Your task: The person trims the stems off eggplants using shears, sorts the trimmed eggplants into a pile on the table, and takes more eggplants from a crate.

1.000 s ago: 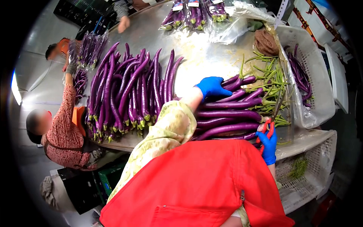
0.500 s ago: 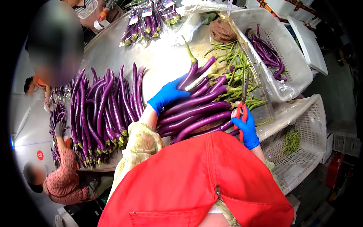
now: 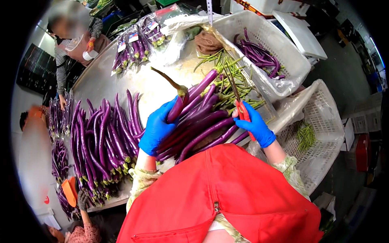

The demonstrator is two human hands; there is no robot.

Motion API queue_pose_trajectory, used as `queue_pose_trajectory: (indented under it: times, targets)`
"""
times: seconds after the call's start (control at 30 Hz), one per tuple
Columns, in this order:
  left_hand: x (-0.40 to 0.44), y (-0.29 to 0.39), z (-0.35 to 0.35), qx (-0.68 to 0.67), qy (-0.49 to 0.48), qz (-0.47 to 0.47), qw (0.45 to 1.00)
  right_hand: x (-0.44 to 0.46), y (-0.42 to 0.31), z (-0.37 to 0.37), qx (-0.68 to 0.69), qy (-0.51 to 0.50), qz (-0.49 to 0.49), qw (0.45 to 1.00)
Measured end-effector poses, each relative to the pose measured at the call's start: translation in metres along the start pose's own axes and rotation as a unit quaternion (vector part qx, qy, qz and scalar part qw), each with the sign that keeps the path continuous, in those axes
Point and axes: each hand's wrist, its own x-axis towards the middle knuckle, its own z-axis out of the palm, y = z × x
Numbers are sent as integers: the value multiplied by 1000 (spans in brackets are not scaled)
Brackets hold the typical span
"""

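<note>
My left hand (image 3: pixel 159 126), in a blue glove, is closed around a purple eggplant (image 3: pixel 176 108) whose long stem points up and to the left. My right hand (image 3: pixel 255 123), also gloved in blue, grips red-handled scissors (image 3: pixel 244 116) with the blades pointing up and away. Between and below my hands lie several long eggplants (image 3: pixel 206 133), their stem ends toward the right. Cut green stems (image 3: pixel 243 87) are heaped on the table just beyond the scissors. A large row of eggplants (image 3: pixel 101 141) lies to the left.
Bagged eggplants (image 3: pixel 135 46) and a brown cloth (image 3: pixel 207 42) lie on the table's far side. A white crate (image 3: pixel 296 67) holds eggplants; another crate (image 3: pixel 326 137) holds green stems. One co-worker (image 3: pixel 77 42) stands across the table; another's gloved hand (image 3: pixel 82 200) is at lower left.
The view has swung to the right. My left hand has lifted an eggplant off the pile and brought it closer to me. My right hand still holds the scissors.
</note>
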Motion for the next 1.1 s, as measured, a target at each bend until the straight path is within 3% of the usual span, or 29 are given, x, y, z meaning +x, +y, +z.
queue_pose_trajectory:
  times: [0.2, 0.3, 0.4, 0.8, 1.1]
  targets:
    - [-4, 13, 2, 26, 6, 32, 999, -4, -13, 2, 7, 15, -6, 1000]
    - [-5, 2, 5, 39, 31, -23, 999, -12, -13, 4, 32, -1, -9, 999]
    - [-6, -5, 8, 41, 75, -22, 996, -19, -1, 5, 50, -23, 7, 998]
    - [-7, -4, 10, 25, 95, -37, 994, -12, 7, 4, 25, 4, 38, 999]
    - [-6, 6, 10, 73, 48, 37, 995, 8, -13, 9, -6, 34, 19, 999]
